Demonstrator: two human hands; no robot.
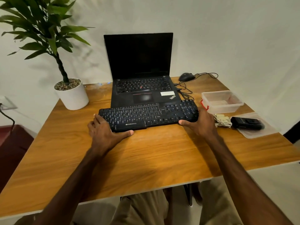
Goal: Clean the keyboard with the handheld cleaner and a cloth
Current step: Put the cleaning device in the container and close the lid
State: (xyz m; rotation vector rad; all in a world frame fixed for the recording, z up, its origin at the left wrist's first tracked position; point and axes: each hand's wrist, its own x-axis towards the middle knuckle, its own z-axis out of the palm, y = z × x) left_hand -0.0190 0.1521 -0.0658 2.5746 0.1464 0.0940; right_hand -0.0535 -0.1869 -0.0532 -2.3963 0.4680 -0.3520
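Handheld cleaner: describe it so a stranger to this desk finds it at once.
Start at the wooden table and go to its right edge, past the keyboard. There a clear plastic box stands, and in front of it a flat clear lid lies. The handheld cleaner is the black oblong block lying on that lid, beside the pale crumpled cloth; it alone is dark there.
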